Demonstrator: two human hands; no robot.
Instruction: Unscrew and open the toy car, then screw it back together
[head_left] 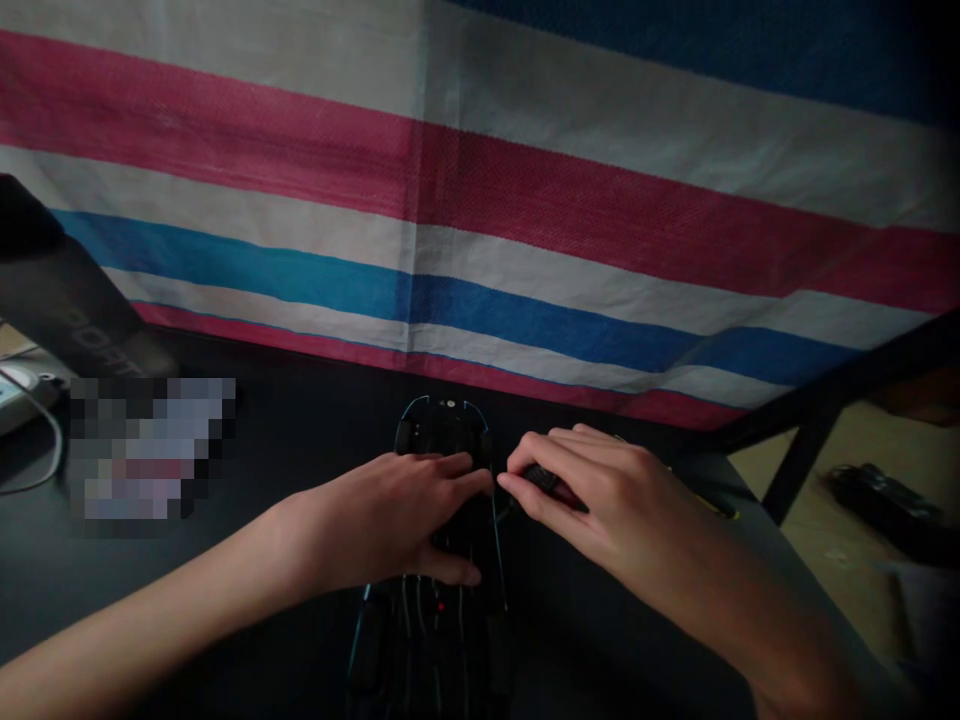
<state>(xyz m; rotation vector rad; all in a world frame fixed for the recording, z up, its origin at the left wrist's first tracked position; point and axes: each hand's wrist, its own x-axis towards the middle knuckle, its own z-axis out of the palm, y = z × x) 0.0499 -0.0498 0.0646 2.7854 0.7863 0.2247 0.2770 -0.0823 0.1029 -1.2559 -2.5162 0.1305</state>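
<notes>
A dark car-like chassis (442,425) with blue-edged plates, several wires and a small red light lies lengthwise on the black table. My left hand (390,515) reaches across its middle, fingers on the far side and thumb on the near side, gripping it. Close beside its right edge, my right hand (592,490) is closed around a short, dark, textured handle (547,482). The handle looks like a screwdriver's, but its tip is too dark to make out. Much of the chassis's near end is in shadow.
A striped plastic sheet (480,240) hangs behind the table (285,410). At left stand a dark box (90,310), a blurred-out item (150,450) and a white power strip (26,390) with a cable. Something yellow-edged (716,507) lies behind my right wrist. A dark frame bar (806,460) rises at right.
</notes>
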